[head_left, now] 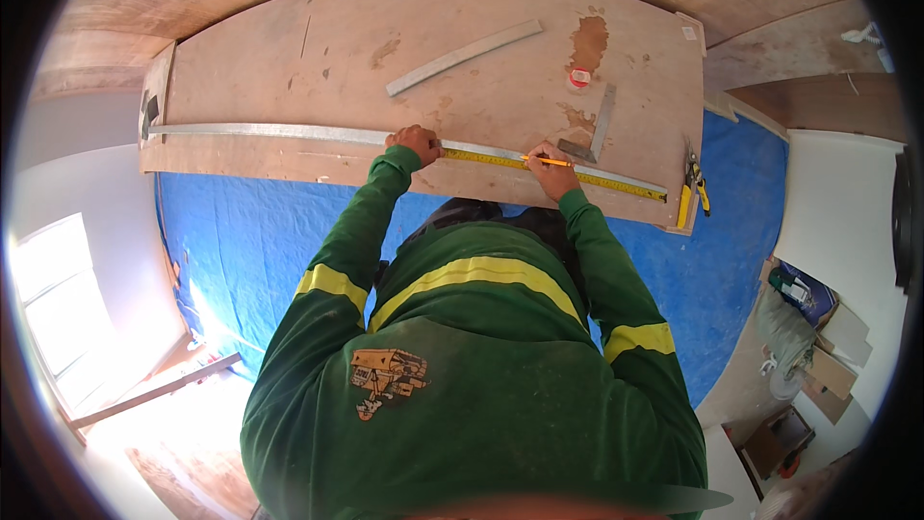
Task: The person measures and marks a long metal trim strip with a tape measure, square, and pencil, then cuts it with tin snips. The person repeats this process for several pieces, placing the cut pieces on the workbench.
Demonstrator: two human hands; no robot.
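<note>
A long, thin, silver metal strip [279, 130] lies lengthwise on the pale brown plywood bench [241, 58], close to the near edge and running almost from the left end to the right end. A yellow tape measure blade [616, 185] stretches along its near side, from the left hand [416, 143] to near the right corner. The left hand is bent down over the strip with fingers curled (whether it pinches anything beneath, I cannot tell). The right hand [552, 171] rests at the tape, pinching a slim orange pencil [549, 162] between thumb and fingers. Just beyond it sits an L-shaped grey metal square [602, 125], with a small red-and-white round container [578, 79] farther back. A short, flat, grey strip [467, 58] lies aslant in the middle, well apart from both hands, and a broad stretch of plywood separates the long strip from the far edge. At the right edge are yellow-and-black hand tools [693, 188]. Only a narrow margin of wood lies between the tape and the near edge, beyond which blue sheeting [260, 221] covers the floor.
</note>
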